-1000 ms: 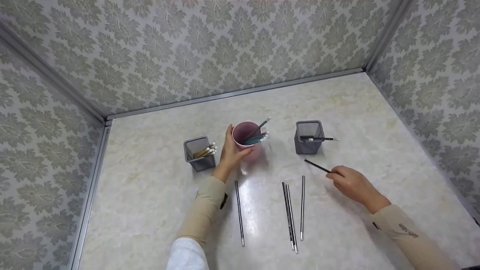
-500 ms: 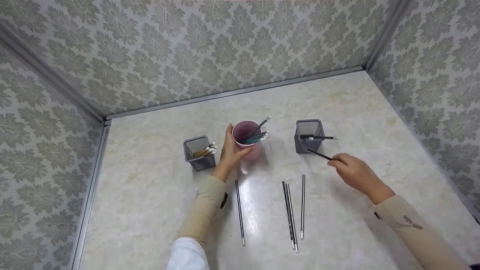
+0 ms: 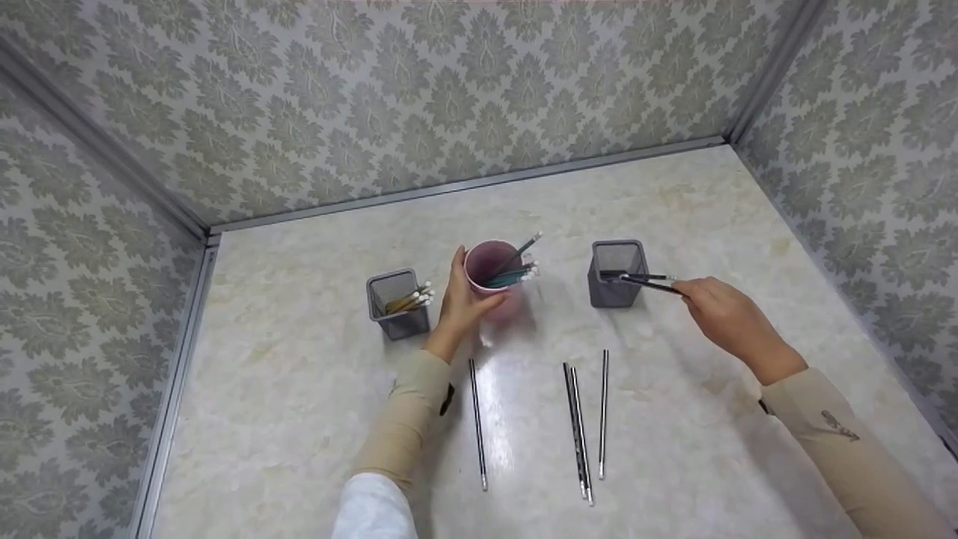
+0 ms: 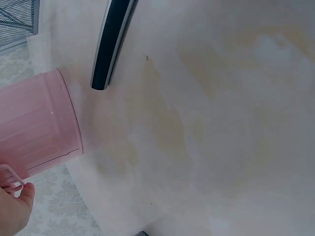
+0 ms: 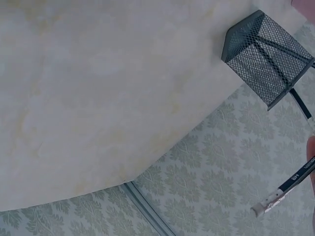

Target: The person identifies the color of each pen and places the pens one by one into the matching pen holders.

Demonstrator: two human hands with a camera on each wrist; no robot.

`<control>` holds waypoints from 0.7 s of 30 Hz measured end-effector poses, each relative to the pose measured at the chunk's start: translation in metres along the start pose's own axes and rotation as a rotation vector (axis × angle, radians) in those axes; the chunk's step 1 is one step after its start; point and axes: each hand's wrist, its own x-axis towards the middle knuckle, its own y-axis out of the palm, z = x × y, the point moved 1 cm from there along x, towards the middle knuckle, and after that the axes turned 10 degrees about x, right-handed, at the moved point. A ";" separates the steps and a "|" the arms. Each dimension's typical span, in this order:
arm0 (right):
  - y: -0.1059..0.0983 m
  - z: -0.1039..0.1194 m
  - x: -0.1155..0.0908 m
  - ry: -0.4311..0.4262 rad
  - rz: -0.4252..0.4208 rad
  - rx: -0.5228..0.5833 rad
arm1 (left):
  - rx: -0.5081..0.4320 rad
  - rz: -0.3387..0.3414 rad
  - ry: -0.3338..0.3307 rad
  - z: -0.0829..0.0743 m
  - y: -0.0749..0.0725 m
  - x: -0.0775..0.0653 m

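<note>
My left hand grips the pink cup, thumb across its near side. In the left wrist view the thumb lies by the pink cup's handle. Several green pencils with white ends lean in the cup. My right hand pinches a black pencil, its front end at the rim of the right grey mesh pencil holder. In the right wrist view that black pencil shows its eraser end, and pencils lean inside the mesh holder.
A second mesh holder, with several yellowish pencils, stands left of the cup. One black-striped pencil lies before the left forearm; other striped pencils lie mid-table. Patterned walls border the table.
My right hand has moved up and slightly right with the black pencil, bringing the front end from below the right mesh holder to its rim. The left hand and cup have stayed put.
</note>
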 end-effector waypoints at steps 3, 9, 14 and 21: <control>-0.005 -0.004 0.003 -0.001 -0.011 -0.002 | 0.006 0.013 -0.013 -0.002 -0.001 0.000; -0.009 -0.009 0.007 -0.013 -0.065 0.025 | 0.030 0.031 -0.018 -0.004 -0.003 0.002; -0.010 -0.013 0.013 -0.007 -0.065 0.016 | 0.027 0.041 -0.036 -0.004 -0.004 0.002; -0.009 -0.022 0.024 0.022 -0.042 -0.016 | 0.007 0.054 -0.071 0.000 -0.001 0.000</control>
